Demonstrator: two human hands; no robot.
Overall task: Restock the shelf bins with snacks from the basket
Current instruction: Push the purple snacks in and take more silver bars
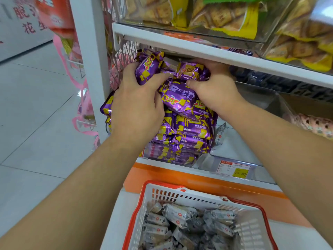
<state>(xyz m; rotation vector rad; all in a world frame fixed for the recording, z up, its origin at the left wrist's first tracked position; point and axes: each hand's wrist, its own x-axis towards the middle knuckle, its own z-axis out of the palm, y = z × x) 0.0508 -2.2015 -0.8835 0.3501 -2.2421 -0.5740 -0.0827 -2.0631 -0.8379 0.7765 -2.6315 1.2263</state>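
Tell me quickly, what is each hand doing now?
Left hand: holds a purple snack pack.
Right hand: holds another purple pack, thumb under it.

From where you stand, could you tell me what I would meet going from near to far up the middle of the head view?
Basket of grey-wrapped snacks → orange shelf edge → stacked purple snack packs → left hand and right hand gripping purple packs → white upper shelf → cracker bags.
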